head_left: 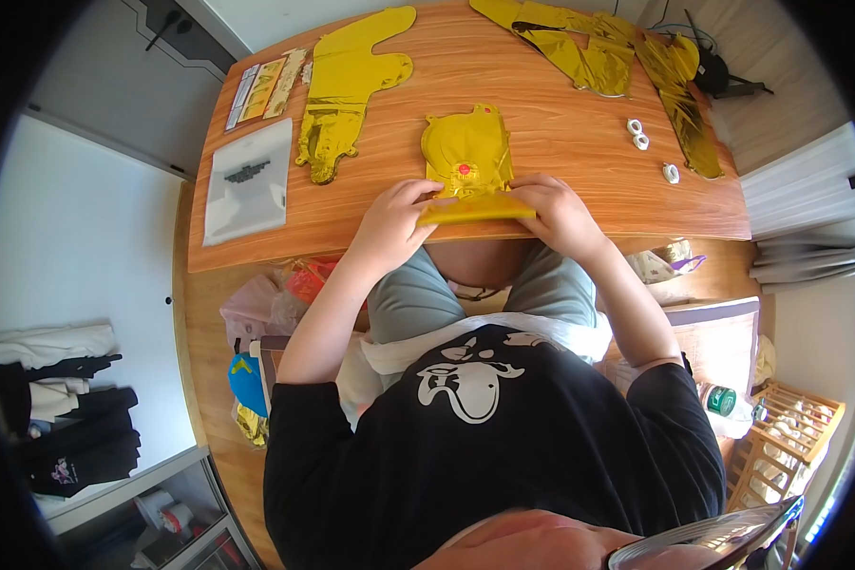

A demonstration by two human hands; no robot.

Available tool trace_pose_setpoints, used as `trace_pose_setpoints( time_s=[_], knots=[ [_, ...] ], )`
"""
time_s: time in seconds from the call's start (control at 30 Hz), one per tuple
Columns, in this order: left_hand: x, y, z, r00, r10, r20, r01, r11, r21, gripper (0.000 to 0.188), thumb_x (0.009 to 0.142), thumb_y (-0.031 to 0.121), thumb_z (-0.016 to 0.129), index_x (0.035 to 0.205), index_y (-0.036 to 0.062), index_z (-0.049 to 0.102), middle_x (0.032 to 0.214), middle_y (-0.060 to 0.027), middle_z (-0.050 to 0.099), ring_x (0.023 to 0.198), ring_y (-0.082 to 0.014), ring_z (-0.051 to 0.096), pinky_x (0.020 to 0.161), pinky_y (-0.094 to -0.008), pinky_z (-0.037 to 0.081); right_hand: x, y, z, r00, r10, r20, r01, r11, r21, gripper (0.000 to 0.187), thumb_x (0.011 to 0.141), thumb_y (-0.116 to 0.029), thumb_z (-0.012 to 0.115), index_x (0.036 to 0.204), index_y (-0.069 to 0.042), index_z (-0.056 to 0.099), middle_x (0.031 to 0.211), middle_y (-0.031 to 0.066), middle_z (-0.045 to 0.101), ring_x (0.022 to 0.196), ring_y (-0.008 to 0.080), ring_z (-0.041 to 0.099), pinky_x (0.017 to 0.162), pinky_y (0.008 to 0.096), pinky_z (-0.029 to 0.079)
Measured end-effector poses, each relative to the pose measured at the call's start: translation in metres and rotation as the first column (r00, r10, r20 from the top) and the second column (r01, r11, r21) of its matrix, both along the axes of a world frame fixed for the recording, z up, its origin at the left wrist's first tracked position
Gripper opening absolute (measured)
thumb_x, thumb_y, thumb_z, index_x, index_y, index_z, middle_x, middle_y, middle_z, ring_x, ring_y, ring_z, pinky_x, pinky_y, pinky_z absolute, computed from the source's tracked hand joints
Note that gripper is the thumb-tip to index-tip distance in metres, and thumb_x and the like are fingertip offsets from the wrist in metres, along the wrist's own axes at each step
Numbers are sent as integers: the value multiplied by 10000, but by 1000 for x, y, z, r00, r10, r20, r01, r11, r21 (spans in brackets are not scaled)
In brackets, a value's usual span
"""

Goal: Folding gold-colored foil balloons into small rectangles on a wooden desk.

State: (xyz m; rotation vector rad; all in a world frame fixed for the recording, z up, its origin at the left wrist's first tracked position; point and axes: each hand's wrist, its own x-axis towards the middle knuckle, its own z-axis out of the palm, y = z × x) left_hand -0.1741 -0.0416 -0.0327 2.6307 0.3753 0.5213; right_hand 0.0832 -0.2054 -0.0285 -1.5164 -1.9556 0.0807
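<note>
At the near edge of the wooden table, a flat gold foil balloon [465, 142] lies in front of me, a small red spot near its middle. Its near end is folded into a band [475, 211] that juts toward my lap. My left hand [396, 220] grips the band's left end, fingers curled over the foil. At the other end, my right hand [562, 220] pinches the foil between thumb and fingers. Some fingertips are hidden by the foil.
Another flat gold foil balloon [347, 85] lies at the far left, beside printed sheets [258, 93] and a clear plastic bag [247, 185]. More gold foil [579, 43] spreads across the far right. White tape rolls [640, 142] and a separate white roll [671, 173] sit at the right.
</note>
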Motion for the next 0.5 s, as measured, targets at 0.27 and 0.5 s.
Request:
trace_pose_setpoints(
  time_s=[0.27, 0.5],
  knots=[
    [21, 1, 10, 983, 154, 98, -104, 914, -391, 261, 917, 265, 767, 1009, 20, 770, 1092, -154, 745, 998, -356, 702, 862, -426, 546, -10, 20, 4, 862, -383, -332, 296, 912, -283, 346, 954, -263, 728, 793, 25, 623, 745, 197, 597, 715, 363, 580, 674, 448, 474],
    [17, 8, 0, 985, 165, 47, -137, 922, -362, 276, 872, 210, 810, 1082, 40, 752, 1045, -120, 740, 1007, -321, 691, 903, -417, 529, -7, 16, 11, 867, -394, -305, 256, 878, -404, 286, 942, -258, 744, 870, 12, 680, 779, 182, 630, 745, 342, 591, 694, 430, 481]
  ],
)
